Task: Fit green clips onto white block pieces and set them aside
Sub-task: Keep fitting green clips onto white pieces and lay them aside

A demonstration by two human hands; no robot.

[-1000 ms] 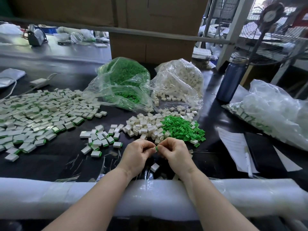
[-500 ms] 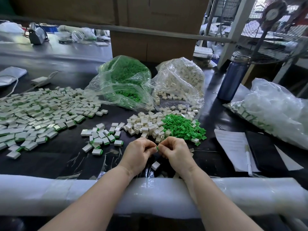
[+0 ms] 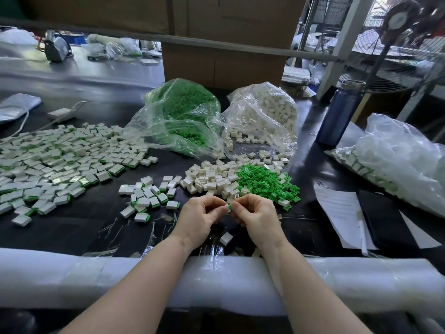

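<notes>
The fingers [image 3: 218, 208] of the left hand [image 3: 198, 219] and those of the right hand [image 3: 256, 219] are curled in and meet tip to tip, pinching between them a small white plastic block piece with a green plastic clip [image 3: 228, 206] — only a sliver of green and white shows between the fingertips. Both hands hover just above the black table [image 3: 79, 227], wrists over the white foam padding [image 3: 72, 278] along its near edge. Under the hands lies a single loose white block [image 3: 226, 238]. Just beyond the fingers sit a heap of bare white blocks [image 3: 212, 179] and, touching it on the right, a heap of loose green clips [image 3: 267, 182]. To the left is a small cluster of finished green-edged blocks [image 3: 147, 197], and farther left a wide spread of finished pieces [image 3: 55, 162]. Behind the heaps stand a clear plastic bag of green clips [image 3: 183, 116] and a clear plastic bag of white blocks [image 3: 265, 116] — side by side. A dark blue bottle [image 3: 337, 114] stands to the right.
</notes>
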